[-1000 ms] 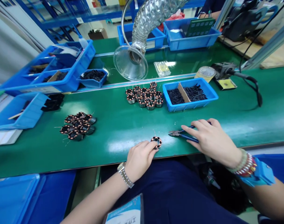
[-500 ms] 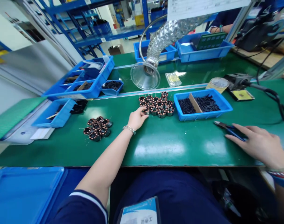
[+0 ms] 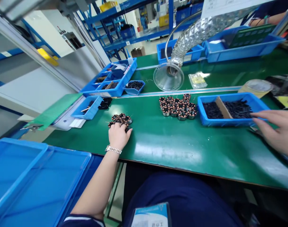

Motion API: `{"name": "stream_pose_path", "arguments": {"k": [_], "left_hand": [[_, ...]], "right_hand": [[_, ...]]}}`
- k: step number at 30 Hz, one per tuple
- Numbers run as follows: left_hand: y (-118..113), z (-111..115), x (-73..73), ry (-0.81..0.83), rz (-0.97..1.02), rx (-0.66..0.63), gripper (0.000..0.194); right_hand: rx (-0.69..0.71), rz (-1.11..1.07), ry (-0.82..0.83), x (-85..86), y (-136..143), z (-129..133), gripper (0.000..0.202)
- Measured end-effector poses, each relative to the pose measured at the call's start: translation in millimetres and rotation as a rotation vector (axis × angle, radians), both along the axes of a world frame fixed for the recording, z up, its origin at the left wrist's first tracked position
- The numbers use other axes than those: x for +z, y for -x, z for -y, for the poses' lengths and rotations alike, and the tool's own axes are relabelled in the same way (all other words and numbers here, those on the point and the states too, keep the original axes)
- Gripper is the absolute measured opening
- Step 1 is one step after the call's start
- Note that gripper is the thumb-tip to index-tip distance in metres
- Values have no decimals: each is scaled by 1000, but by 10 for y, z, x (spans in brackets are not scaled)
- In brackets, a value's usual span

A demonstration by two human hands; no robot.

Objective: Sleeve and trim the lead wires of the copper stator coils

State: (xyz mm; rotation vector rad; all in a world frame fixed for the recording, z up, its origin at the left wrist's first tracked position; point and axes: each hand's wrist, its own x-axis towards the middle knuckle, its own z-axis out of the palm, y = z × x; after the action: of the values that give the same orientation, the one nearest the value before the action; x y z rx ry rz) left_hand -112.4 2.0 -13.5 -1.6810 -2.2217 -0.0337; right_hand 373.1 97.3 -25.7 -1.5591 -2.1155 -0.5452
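My left hand reaches onto the small left group of copper-wound motor stators. Its fingers curl over the near ones, with the thumb apart on the right; a stator seems to be between them, though the fingertips are hidden. A larger group of stators stands mid-table. My right hand has its fingers stretched out at the right end of a divided blue tray of small black pieces. Beneath that hand, partly covered, are pliers lying on the table.
A clear funnel on a foil duct hangs behind the stators. A tape roll sits behind the divided tray. At left are a compartment bin, a small blue bin and large blue trays. Another person's arm shows at the far right.
My left hand has moved from the larger stator group to the left group. My right hand has shifted from around the pliers to the divided tray's end. The view has turned left.
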Motion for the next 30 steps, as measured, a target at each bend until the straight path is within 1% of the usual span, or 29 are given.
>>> {"name": "stream_pose_path", "arguments": {"k": [1,2,3,4,5,6,8,9,11,13,15,19,21,24,27,30], "left_hand": [[-25,7,-24,-4,13,-37,29],[-79,17,-46,-20,38,-93,26],[-157,31,-63,-36,77,-170,24],[-251,52,-76,-44,128,-266,22],[-356,79,-84,-41,189,-372,20],[-467,111,-89,-28,258,-481,18],[-684,184,-95,21,412,-672,15],[-783,221,-99,50,490,-745,15],[-951,283,-116,86,631,-835,15],[-1072,325,-144,94,745,-864,15],[-1144,347,-173,95,831,-851,17],[-1185,352,-206,120,909,-765,38],[-1184,347,-206,145,915,-757,45],[-1195,345,-204,172,917,-781,42],[-1238,355,-216,155,917,-779,37],[-1297,368,-233,134,916,-765,37]], "right_hand": [[97,3,10,141,190,-56,31],[162,8,39,254,360,-130,30],[229,60,127,338,504,-220,31],[264,125,233,392,620,-318,30],[260,210,361,421,710,-418,30],[215,289,468,431,778,-511,30],[169,351,547,419,872,-653,27],[136,370,566,408,908,-696,26],[76,386,578,394,973,-731,25],[36,392,579,395,1029,-721,24],[31,388,570,403,1067,-697,24],[27,356,550,419,1078,-659,23],[32,337,541,424,1066,-642,22],[57,309,526,427,1052,-614,22],[78,276,512,423,1051,-590,22],[79,229,503,414,1055,-574,18]]}}
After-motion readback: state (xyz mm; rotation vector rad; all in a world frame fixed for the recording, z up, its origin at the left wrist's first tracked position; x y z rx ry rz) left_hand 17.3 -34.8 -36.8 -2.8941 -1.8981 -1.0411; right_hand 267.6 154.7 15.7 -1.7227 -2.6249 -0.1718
